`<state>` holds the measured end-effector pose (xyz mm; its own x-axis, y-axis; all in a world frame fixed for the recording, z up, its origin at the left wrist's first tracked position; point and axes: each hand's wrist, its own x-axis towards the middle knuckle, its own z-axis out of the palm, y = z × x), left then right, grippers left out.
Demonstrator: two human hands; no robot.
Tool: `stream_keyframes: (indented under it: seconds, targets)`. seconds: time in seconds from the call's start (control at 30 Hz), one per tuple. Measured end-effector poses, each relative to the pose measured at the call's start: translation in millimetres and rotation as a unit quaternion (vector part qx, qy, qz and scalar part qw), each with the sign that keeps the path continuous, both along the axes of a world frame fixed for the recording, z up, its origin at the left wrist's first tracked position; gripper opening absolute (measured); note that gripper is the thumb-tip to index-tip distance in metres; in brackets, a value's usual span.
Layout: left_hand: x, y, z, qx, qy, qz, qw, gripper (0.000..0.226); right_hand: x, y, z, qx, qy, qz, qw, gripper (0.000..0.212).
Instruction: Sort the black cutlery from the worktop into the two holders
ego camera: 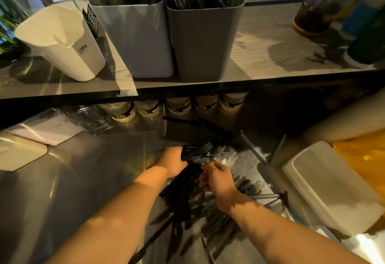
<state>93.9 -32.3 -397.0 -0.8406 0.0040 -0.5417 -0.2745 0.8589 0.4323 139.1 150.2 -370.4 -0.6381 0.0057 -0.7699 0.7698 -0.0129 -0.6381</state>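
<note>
so the left hand has a bunch of black forks clamped in its fist, mid-frame, tines pointing right. the right hand is just beside it, fingers curled down into the pile of black cutlery on the steel worktop, lower centre; can't tell if it's actually got anything. light grey holder and dark grey holder sit top centre on the shelf, both stuffed already

left hand and right hand, both bare; left forearm and right forearm, bare along their whole visible length.
</note>
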Motion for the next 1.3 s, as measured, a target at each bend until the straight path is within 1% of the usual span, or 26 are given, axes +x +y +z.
stream_keyframes:
  seconds: [0.1, 0.23, 0.3, 0.37, 0.43, 0.57, 0.73, 0.9, 1.0, 1.07, 1.17, 1.23, 1.3]
  targets:
    - [1.3, -5.2, 7.3, -0.018, -0.002, -0.025, 1.000, 0.023, 3.3, 5.7, 4.2, -0.005, 0.003, 0.001, 1.000, 0.019]
    - [2.1, -12.0, 17.0, -0.067, 0.003, -0.056, 0.996, 0.019, 8.6, 8.4, 8.9, -0.008, 0.016, 0.002, 1.000, 0.018]
    - [5.0, -13.5, 23.5, -0.100, -0.003, -0.076, 0.992, 0.024, 12.6, 9.0, 9.4, -0.003, 0.022, -0.004, 1.000, 0.017]
    - [6.9, -15.4, 28.5, -0.127, -0.001, -0.091, 0.988, 0.035, 16.1, 9.0, 9.9, 0.003, 0.026, -0.012, 1.000, 0.019]
    - [12.2, -17.0, 36.2, -0.141, -0.003, -0.092, 0.986, 0.042, 22.2, 10.6, 15.6, 0.007, 0.028, -0.018, 0.999, 0.020]
    - [24.8, -20.0, 48.4, -0.153, -0.035, -0.082, 0.984, 0.032, 31.9, 14.6, 25.8, 0.005, 0.020, -0.031, 0.999, 0.022]
    - [45.8, -24.4, 58.4, -0.167, -0.044, -0.069, 0.983, 0.034, 45.2, 22.0, 36.8, -0.011, 0.025, -0.047, 0.999, 0.028]
    - [64.2, -29.0, 78.8, -0.167, -0.041, -0.065, 0.983, 0.029, 61.8, 29.4, 60.3, -0.021, 0.047, -0.042, 0.998, 0.026]
    - [77.2, -30.4, 91.5, -0.161, -0.033, -0.057, 0.985, 0.015, 68.3, 28.5, 71.2, -0.027, 0.052, -0.043, 0.997, 0.023]
    - [85.6, -31.3, 96.7, -0.144, -0.011, -0.048, 0.988, 0.019, 70.5, 29.3, 73.8, -0.031, 0.047, -0.056, 0.997, 0.021]
    - [99.1, -29.7, 108.2, -0.112, 0.012, -0.034, 0.993, 0.014, 74.2, 33.1, 73.1, -0.060, 0.050, -0.078, 0.994, 0.019]
    - [105.3, -27.2, 114.9, -0.073, 0.022, -0.031, 0.997, 0.012, 71.8, 34.7, 74.3, -0.061, 0.082, -0.107, 0.989, 0.012]
    - [112.7, -21.3, 123.1, -0.037, 0.034, -0.028, 0.998, 0.010, 65.3, 38.8, 83.8, -0.023, 0.142, -0.136, 0.980, 0.021]
